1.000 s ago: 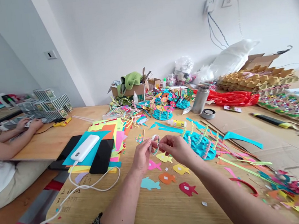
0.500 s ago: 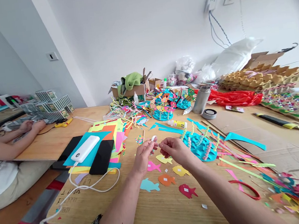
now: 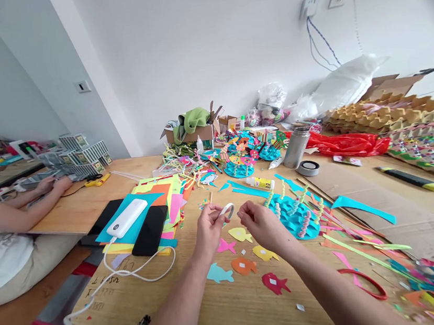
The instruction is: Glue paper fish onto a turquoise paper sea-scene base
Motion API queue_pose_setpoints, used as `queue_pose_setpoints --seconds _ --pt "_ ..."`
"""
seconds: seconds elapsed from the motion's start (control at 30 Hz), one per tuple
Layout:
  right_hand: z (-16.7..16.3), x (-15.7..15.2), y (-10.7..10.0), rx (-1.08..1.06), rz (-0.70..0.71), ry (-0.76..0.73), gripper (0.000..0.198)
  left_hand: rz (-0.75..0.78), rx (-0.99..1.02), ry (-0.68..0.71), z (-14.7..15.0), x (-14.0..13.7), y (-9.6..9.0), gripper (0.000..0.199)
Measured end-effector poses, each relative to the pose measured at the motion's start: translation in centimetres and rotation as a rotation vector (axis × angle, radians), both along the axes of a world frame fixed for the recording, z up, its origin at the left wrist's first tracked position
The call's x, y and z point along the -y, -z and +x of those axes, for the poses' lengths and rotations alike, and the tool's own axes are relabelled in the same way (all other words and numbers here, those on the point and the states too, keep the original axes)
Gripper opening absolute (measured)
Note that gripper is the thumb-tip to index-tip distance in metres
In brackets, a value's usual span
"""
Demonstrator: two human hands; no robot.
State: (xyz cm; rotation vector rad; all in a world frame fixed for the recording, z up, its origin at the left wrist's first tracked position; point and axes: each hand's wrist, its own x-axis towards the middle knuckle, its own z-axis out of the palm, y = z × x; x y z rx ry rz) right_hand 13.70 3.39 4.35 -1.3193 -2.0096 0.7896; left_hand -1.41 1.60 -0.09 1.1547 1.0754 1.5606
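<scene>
My left hand pinches a small white ring, which looks like a roll of tape, holding it above the table. Just right of it, my right hand is closed, thumb against forefinger; whatever sits in that pinch is too small to make out. Below the hands lie paper fish: a pink fish, a pale yellow fish, a deeper yellow fish, an orange fish, a light blue fish and a red fish. Small white squares sit on several of them.
A blue scalloped base with curly stems stands beyond my right hand, near a glue bottle and a steel flask. Left are a phone and a white power bank with cable. Red-handled scissors lie right. Another person sits left.
My hands have drawn apart a little, and the white ring now shows more fully in the left one. The whole view has shifted slightly.
</scene>
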Motion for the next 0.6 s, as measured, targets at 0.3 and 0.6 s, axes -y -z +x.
queue_pose_setpoints --seconds 0.3,0.6 --pt "3.0 0.0 0.1 -0.158 0.038 0.099 0.027 0.004 -0.971 -0.365 -4.5 -4.7 -1.0 0.035" --pt "2.8 -0.4 3.2 -0.303 -0.032 0.046 0.027 -0.096 -1.299 -0.312 -7.2 -11.3 0.6 0.045"
